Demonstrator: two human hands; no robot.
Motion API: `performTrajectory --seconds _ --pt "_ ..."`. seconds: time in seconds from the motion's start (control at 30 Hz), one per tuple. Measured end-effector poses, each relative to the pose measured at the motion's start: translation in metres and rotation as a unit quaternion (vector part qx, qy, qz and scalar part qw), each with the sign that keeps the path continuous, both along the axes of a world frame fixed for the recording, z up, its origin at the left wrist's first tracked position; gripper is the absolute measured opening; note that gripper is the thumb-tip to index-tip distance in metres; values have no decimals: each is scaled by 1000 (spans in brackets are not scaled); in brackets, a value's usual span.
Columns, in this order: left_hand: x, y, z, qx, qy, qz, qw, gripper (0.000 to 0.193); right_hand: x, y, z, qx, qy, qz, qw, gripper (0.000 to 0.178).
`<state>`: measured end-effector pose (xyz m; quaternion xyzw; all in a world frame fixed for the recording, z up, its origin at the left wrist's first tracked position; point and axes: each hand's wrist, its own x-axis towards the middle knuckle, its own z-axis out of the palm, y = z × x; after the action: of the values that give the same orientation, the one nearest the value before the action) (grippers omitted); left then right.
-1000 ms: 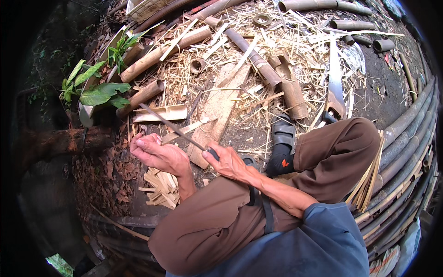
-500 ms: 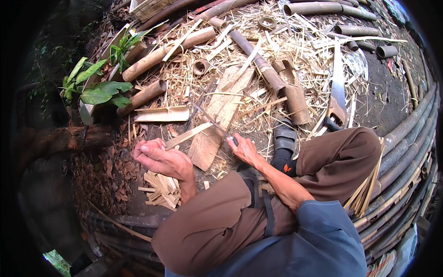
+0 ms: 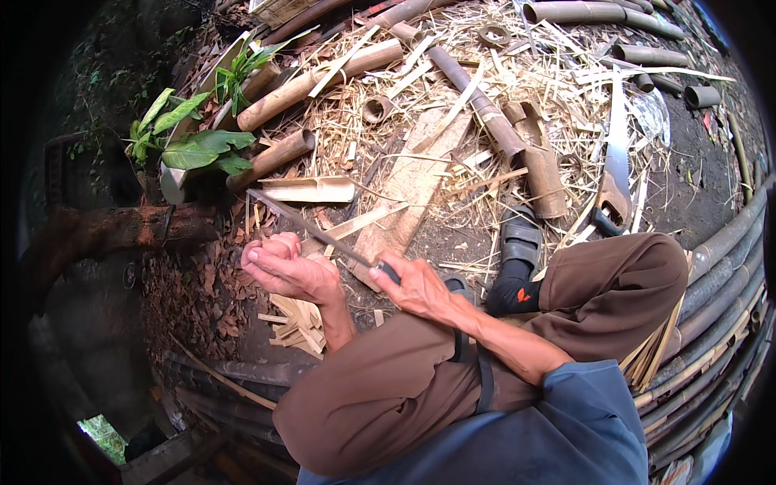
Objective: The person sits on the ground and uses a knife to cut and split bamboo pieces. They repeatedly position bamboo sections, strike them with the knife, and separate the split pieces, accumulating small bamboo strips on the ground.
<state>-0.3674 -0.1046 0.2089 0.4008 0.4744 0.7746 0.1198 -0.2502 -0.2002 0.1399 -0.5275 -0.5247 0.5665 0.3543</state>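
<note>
My left hand [image 3: 287, 268] is closed, palm turned up, around the near end of a pale bamboo strip [image 3: 360, 225]. The strip slants away to the right, its far end over a rough wooden board [image 3: 414, 182] on the ground. In my right hand [image 3: 422, 289] is a knife [image 3: 314, 229], gripped by its dark handle. Its long narrow blade points up and left, passing just beyond my left fingers and across the strip in view; whether it touches the strip I cannot tell. A heap of short cut strips [image 3: 301, 325] lies beside my left forearm.
Shavings [image 3: 566, 89] litter the ground ahead. Bamboo tubes [image 3: 543, 182] and a split bamboo piece [image 3: 311, 190] lie around the board. A handsaw [image 3: 617, 153] rests on the right. Long bamboo poles [image 3: 723, 267] line the right edge; a leafy plant [image 3: 198, 149] and tree trunk [image 3: 121, 230] stand left.
My right hand has drawn back toward me and left, bringing the knife from the strip's far part to near my left hand. The left hand keeps its hold. The view has shifted slightly.
</note>
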Motion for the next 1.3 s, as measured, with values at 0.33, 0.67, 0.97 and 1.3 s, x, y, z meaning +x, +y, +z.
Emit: performTrajectory --seconds 0.33,0.67,0.97,1.3 --pt "0 -7 -5 7 8 -22 1000 25 45 -10 -159 -39 -171 -83 981 43" --pt "-14 5 -23 14 -73 -22 997 24 57 -9 -177 -69 -201 -116 970 47" --pt "-52 3 -119 -261 -40 -259 929 27 63 22 -82 105 -221 -123 962 41" --pt "-48 -81 -29 -474 -136 -406 769 23 37 60 -11 324 -410 89 848 30"
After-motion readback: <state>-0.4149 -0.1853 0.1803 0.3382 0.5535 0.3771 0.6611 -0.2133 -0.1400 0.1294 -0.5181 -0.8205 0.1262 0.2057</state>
